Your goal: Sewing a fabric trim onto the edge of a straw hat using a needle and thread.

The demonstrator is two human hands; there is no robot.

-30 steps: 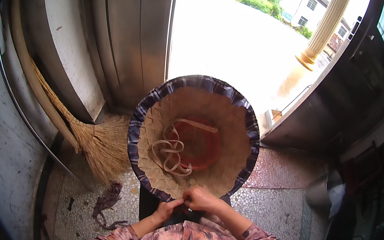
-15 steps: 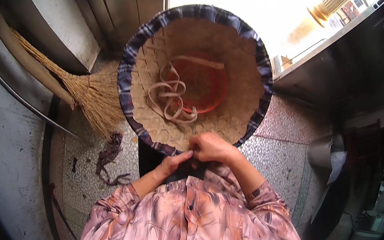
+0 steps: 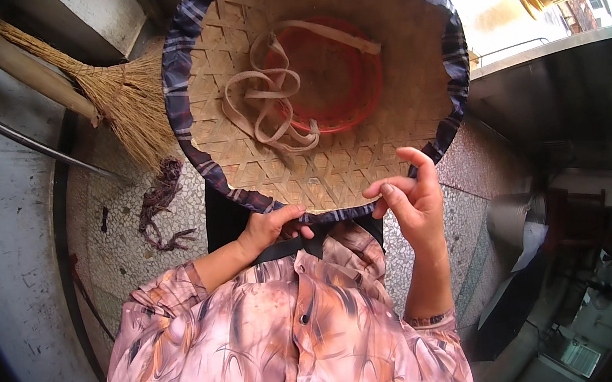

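A large woven bamboo basket (image 3: 412, 56) stands tilted toward me, its mouth edged with dark plaid cloth (image 3: 183, 103). My left hand (image 3: 261, 231) grips the near rim, thumb on top and fingers beneath. Just right of it, my right hand (image 3: 421, 207) is raised beside the rim, thumb and a finger drawn together and the index finger crooked up. Whatever those fingertips pinch is too small to make out. Inside the basket, a pale flat strap (image 3: 300, 143) lies in loose loops over a red round piece (image 3: 377, 83) at the bottom.
A straw broom (image 3: 134, 97) leans at the left beside a curved metal bar (image 3: 34, 152). Dark tangled scraps (image 3: 158, 198) lie on the speckled floor (image 3: 117, 241). A dark metal panel (image 3: 562, 98) and a metal container (image 3: 509, 216) stand at the right.
My right hand has moved from the rim beside my left hand to the right, its index finger now lifted. The basket appears larger and higher in view. My left hand stays on the rim.
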